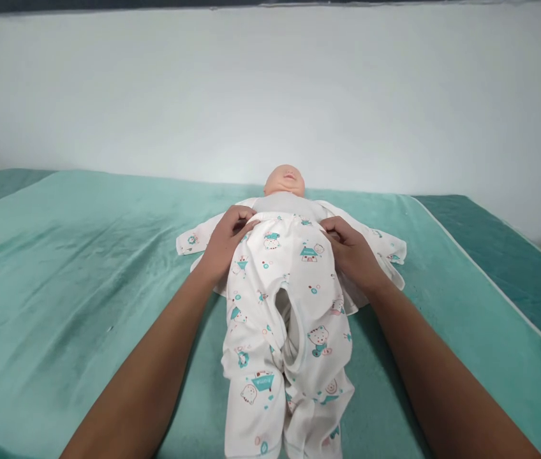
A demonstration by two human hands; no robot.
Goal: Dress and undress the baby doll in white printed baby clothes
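While the left hand [232, 236] is pinching one side of the waistband [289, 216] between thumb and fingers, the right hand [351, 252] is grasping the opposite side, its fingers bending over the edge of the cloth. The white printed split-crotch baby trousers [294, 264] are lying between the two hands, and their legs are stretching from the grip toward the wearer, passing between the bare forearms [155, 357] and running off the lower edge of the view. Midway below the grip, the oval crotch opening [290, 319] is gaping and showing pale cloth inside. Small bears and teal houses are dotting the fabric all around it. Just beyond the grip, a baby doll [284, 182] is lying on its back, its head pointing away from the hands, and the waistband is sitting across its torso. Under and outside both hands, a matching white jacket [363, 228] is spreading open, one sleeve reaching outward past each hand. Beneath everything, a teal blanket [88, 274] is covering the surface; far beyond the grip, a white wall [270, 95] is rising behind the doll
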